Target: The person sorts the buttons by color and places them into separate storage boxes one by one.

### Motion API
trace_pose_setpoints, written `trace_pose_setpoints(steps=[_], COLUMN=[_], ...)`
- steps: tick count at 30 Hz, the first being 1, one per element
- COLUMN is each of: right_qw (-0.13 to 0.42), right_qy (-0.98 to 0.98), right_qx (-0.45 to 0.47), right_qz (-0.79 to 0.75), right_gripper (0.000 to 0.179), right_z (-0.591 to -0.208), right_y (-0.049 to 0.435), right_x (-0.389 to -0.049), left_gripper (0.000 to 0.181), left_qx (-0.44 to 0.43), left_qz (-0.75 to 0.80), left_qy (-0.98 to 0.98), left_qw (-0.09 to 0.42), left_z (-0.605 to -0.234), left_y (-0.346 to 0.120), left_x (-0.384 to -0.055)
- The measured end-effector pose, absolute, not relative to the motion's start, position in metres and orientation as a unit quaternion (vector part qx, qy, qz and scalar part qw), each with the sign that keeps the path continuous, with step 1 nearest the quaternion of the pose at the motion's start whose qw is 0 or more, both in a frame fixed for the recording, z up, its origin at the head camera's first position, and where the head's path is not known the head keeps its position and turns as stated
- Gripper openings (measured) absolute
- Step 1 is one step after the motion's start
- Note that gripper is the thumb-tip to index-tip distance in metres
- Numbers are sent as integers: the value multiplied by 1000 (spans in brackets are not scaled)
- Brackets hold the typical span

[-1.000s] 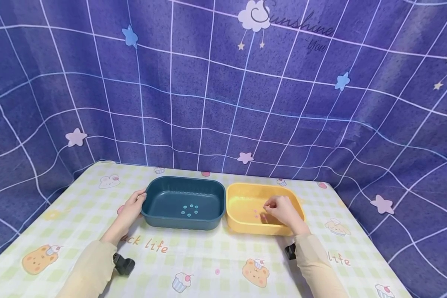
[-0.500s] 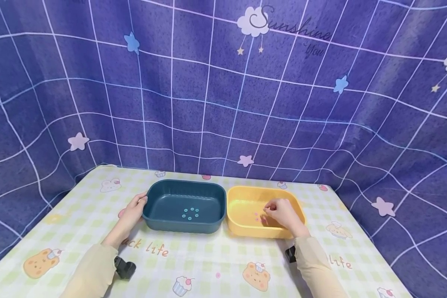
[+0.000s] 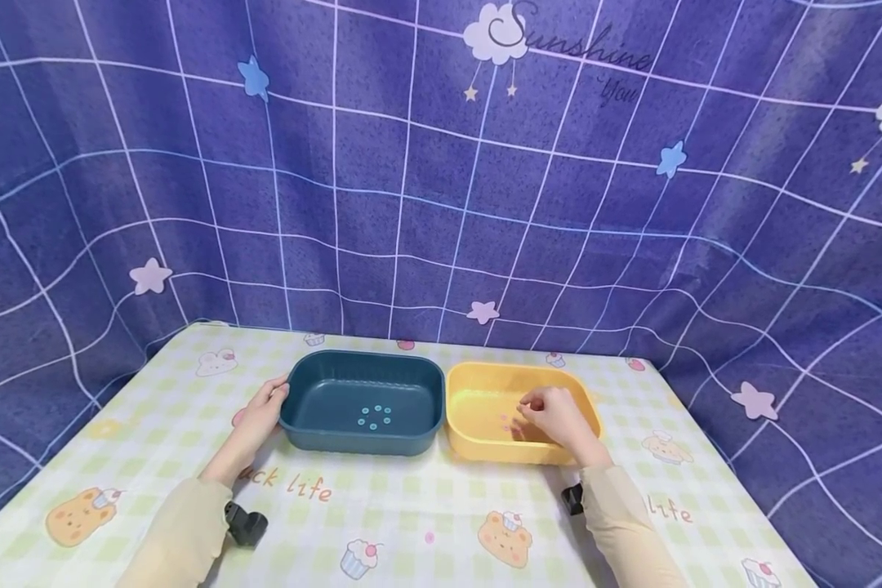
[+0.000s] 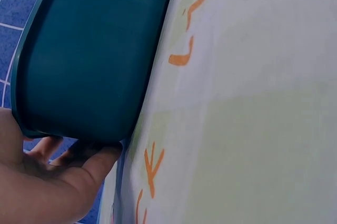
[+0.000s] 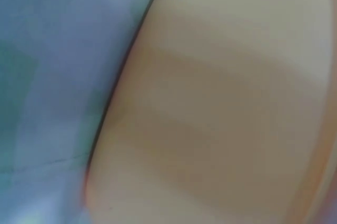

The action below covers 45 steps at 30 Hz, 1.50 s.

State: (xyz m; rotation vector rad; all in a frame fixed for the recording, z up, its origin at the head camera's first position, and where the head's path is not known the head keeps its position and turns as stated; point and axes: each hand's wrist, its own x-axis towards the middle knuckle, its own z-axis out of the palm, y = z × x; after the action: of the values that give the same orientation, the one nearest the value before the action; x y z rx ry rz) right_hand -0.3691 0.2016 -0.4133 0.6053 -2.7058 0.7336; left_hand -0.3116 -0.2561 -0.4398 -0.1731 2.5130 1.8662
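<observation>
My left hand (image 3: 263, 406) holds the left end of a dark teal bin (image 3: 363, 442), its thumb at the rim; in the left wrist view the fingers (image 4: 100, 163) press against the bin's end wall. On the bin's floor several small teal buttons (image 3: 378, 408) lie in a ring. Inside the yellow bin (image 3: 507, 452) to the right, my right hand (image 3: 559, 415) pinches a small pink button between thumb and forefinger, mostly hidden by the fingertips. A few tiny pink buttons (image 3: 505, 418) lie on the floor beside it. The right wrist view shows only the yellow bin's blurred wall (image 5: 210, 119).
Both bins stand side by side, ends nearly touching, on a checked, printed tablecloth (image 3: 382, 506). One pink round spot (image 3: 429, 537) shows on the cloth in front. A blue-purple curtain (image 3: 441, 204) hangs behind the table and along both sides.
The head view shifts slightly. Both hands keep their places, the left on the teal bin and the right pinching over the yellow bin's floor; the buttons lie as before.
</observation>
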Motion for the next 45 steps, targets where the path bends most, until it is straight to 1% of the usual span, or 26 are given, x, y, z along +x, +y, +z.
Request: trace_pose_setpoints(steps=[6, 16, 21, 28, 38, 45], right_qw=[140, 125, 136, 136, 99, 111], right_qy=[-932, -927, -925, -911, -891, -882], right_qx=[215, 234, 248, 293, 332, 359], right_qz=[256, 264, 254, 257, 293, 285], right_gripper=[9, 10, 9, 8, 10, 9], right_z=[-407, -400, -396, -395, -393, -391], right_y=[196, 182, 177, 172, 161, 153], right_x=[-361, -347, -341, -336, -325, -319], left_gripper=[59, 59, 59, 59, 59, 59], left_qx=[-56, -57, -56, -52, -56, -53], left_qz=[593, 589, 588, 594, 593, 593], left_qy=[803, 806, 807, 802, 803, 804], left_qw=[3, 7, 7, 7, 7, 3], left_z=[-440, -439, -440, -441, -440, -441], left_y=[-256, -257, -257, -258, -257, -258], left_x=[-312, -312, -312, -313, -312, -313])
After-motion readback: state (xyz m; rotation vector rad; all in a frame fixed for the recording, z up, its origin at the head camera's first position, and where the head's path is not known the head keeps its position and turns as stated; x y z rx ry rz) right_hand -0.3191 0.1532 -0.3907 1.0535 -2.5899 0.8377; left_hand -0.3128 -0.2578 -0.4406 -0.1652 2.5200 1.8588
